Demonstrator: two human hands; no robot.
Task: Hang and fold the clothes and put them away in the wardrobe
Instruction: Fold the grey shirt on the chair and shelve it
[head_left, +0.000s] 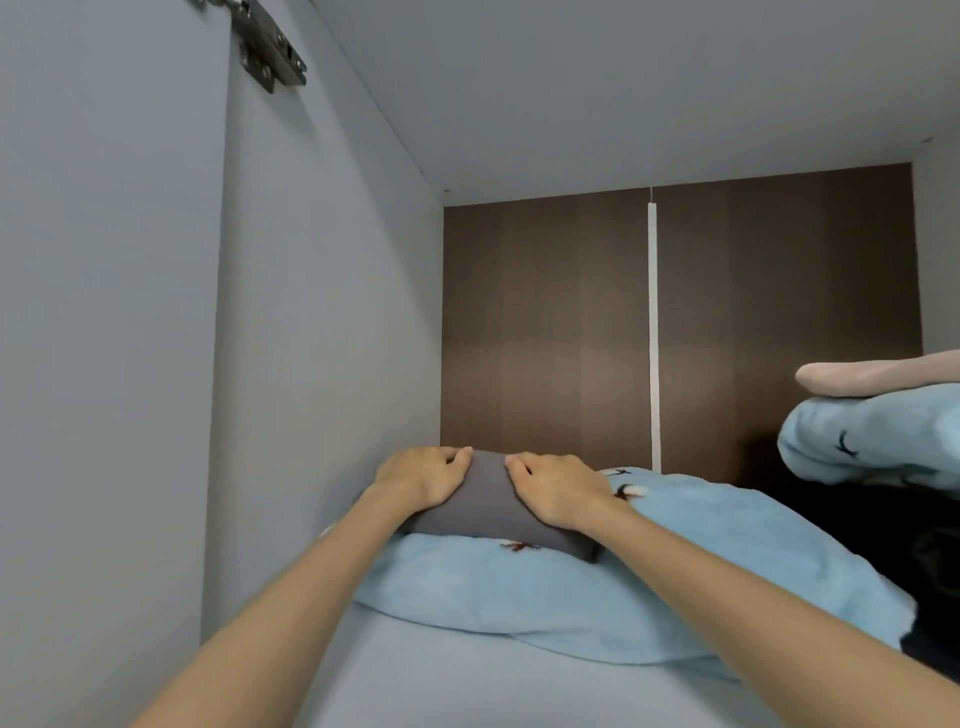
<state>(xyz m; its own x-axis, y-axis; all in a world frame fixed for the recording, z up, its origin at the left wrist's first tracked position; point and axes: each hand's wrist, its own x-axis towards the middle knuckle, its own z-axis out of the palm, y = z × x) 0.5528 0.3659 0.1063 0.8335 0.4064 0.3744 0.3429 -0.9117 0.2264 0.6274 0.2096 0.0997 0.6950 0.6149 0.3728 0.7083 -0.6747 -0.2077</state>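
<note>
Pressing left hand (423, 475): palm down on the left end of a folded grey garment (491, 506), fingers curled over its far edge; the thumb is hidden.
Right hand (553, 491): palm down on the right part of the same garment, fingers likewise bent over the far edge, its fingertips just beside those of the left hand but apart from them.
Forearms: both bare, reaching in from the bottom of the view and converging on the garment.
Folded grey garment: a compact, thick bundle lying crosswise on top of a light blue fleece (545, 597), close to the wardrobe's left side wall (322, 338).
Light blue fleece: a soft, puffy folded piece with small dark printed motifs, lying on the pale shelf (441, 675) and spreading to the right under the right forearm.
Black fabric (883, 525): a dark mass on the shelf right of the fleece; what it is cannot be told.
Right-hand pile: a second light blue fleece piece (872, 441) above the black fabric, with a folded beige garment (878, 376) on top.
Back panel (545, 332): dark brown wood grain, split by a vertical white strip (653, 332).
Door (104, 312): pale grey, standing open at the left, with a metal hinge (270, 49) at the top.
</note>
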